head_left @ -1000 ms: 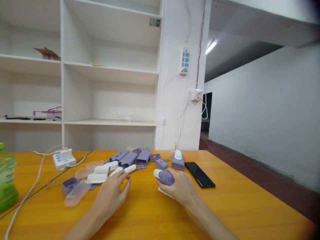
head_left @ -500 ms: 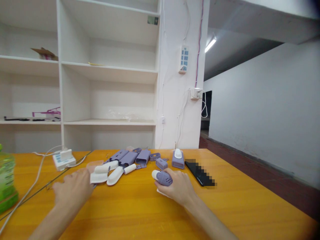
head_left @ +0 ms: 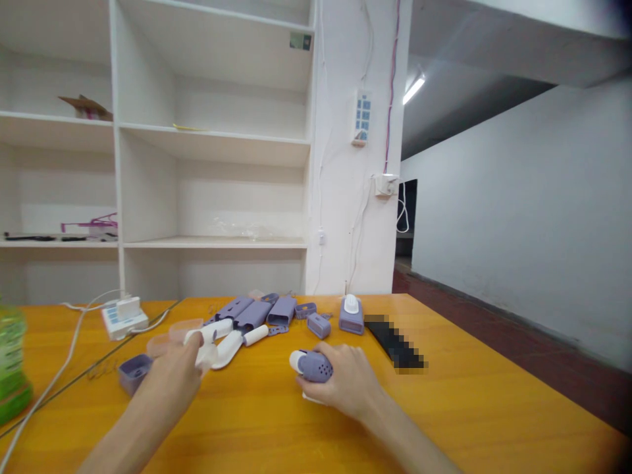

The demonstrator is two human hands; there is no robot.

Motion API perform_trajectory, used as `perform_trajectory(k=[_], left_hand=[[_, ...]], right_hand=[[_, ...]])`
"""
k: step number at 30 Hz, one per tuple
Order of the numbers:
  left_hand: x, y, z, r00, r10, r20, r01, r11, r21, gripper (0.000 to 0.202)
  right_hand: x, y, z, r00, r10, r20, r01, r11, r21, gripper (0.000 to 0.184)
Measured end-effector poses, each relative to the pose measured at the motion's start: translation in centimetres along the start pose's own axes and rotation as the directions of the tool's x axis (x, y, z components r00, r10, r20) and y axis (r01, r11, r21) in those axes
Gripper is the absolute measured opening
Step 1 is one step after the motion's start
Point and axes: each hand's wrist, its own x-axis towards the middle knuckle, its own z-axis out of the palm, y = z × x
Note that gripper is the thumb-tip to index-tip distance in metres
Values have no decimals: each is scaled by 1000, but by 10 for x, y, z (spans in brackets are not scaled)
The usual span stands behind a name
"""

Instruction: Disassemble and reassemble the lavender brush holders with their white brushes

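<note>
My right hand (head_left: 345, 382) is closed around a small purple plastic piece with round holes (head_left: 316, 367), which has a white rounded end. A white edge shows under that hand. My left hand (head_left: 178, 365) reaches over the parts, its fingers closed at a white plastic part (head_left: 207, 355); the fingertips are partly hidden. Just left of this hand sits a purple open box-like part (head_left: 134, 372). White flat shells (head_left: 228, 349) and a white cylinder (head_left: 255, 336) lie to its right. Behind them are purple rectangular sleeves (head_left: 253, 315) and a small purple frame (head_left: 318, 325).
A purple block with a white ribbed top (head_left: 351, 305) stands near a black phone (head_left: 395, 345), partly pixelated. On the left are a power strip (head_left: 123, 319) with cables and a bottle of green liquid (head_left: 12, 368). White shelves (head_left: 217, 131) rise behind the wooden table (head_left: 257, 428).
My left hand has moved right and forward onto the white part, uncovering the purple box-like part. My right hand, still holding the purple piece, has shifted slightly left and toward me.
</note>
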Motion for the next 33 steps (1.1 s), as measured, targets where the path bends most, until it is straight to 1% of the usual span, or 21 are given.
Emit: perform_trajectory(k=[1,2,3,4,5,6,8,10,11,13,15,16,18,19,21,23,25,27,28,30,33], left_hand=[[-3,6,2,998,24,50,-22,999,-44,29],[-8,13,5,990,59,128,-42,991,-129,30],[-13,21,8,970,104,222,-48,968,-245,30],[-18,28,11,937,165,307,-36,922,-384,28],[-24,36,14,904,225,364,-13,865,-501,24],[-30,43,17,886,271,375,-6,817,-576,21],[-39,54,23,903,321,285,-82,780,-620,25],[-45,61,28,925,336,177,-173,787,-592,31],[-47,63,31,927,342,156,-196,794,-576,36],[-49,65,36,913,369,175,-215,798,-563,49],[-48,64,39,889,418,189,-244,779,-577,49],[-47,64,40,887,428,172,-254,765,-591,46],[-42,65,39,913,393,109,-242,738,-630,42],[-40,66,37,930,359,79,-222,719,-659,41],[-36,70,30,953,302,35,-173,632,-755,38],[-35,76,22,957,289,20,-124,471,-873,35],[-36,83,16,949,315,25,-71,291,-954,34],[-38,88,13,927,373,46,-19,168,-986,33],[-40,90,13,913,404,57,2,136,-991,33],[-42,93,13,892,445,76,30,111,-993,31],[-44,94,16,889,448,92,45,115,-992,28]], right_hand=[[0,0,0,1000,2,6,-2,1000,-4,38],[0,0,1,1000,4,10,-4,1000,-6,39],[0,0,1,1000,6,13,-6,1000,-8,40],[0,0,1,1000,8,16,-7,1000,-10,41],[0,-1,1,1000,9,18,-8,1000,-11,41],[0,-1,1,1000,9,20,-9,1000,-12,41],[0,-1,2,1000,10,22,-10,1000,-14,40],[0,-2,3,1000,8,20,-8,1000,-12,40],[0,-3,3,1000,6,20,-6,1000,-9,40],[0,-3,2,1000,-2,22,2,1000,-4,40],[0,-2,-1,1000,-7,22,7,1000,7,42],[0,-1,-3,1000,-6,22,6,1000,28,43],[1,1,-9,999,3,54,-10,991,133,45],[2,1,-11,995,6,96,-28,974,224,46],[3,1,-15,974,-7,224,-97,890,446,45],[3,1,-15,938,-47,343,-190,758,624,44],[4,-1,-14,917,-78,392,-253,647,719,44],[5,-1,-11,910,-97,402,-277,580,766,48],[5,-1,-10,910,-104,401,-281,557,782,50],[5,0,-7,908,-120,400,-284,526,802,56],[5,1,-4,911,-142,386,-266,513,816,64]])
